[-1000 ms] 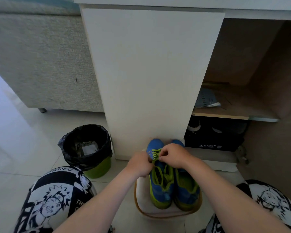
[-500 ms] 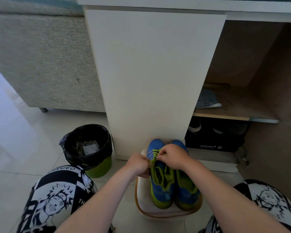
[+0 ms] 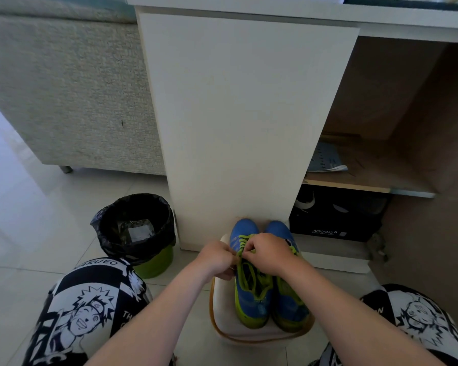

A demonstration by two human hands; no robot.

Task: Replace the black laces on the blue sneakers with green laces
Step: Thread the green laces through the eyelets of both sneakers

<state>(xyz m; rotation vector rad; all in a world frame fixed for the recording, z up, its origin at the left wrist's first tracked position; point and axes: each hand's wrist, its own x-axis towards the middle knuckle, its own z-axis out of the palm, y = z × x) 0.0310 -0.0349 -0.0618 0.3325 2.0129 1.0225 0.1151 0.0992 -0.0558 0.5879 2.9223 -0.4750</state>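
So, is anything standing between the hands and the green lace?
Nothing visible does. The left hand and the right hand both pinch the green lace above the blue sneaker nearer the bin.

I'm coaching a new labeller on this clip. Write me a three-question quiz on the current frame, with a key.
1. True or false: the blue sneakers stand directly on the floor.
2. The left hand and right hand both pinch: A) a black lace, B) the green lace, C) a bin liner.
3. Fill in: the bin stands to the person's ____ of the sneakers.
Key: 1 false, they stand on the white stool; 2 B; 3 left.
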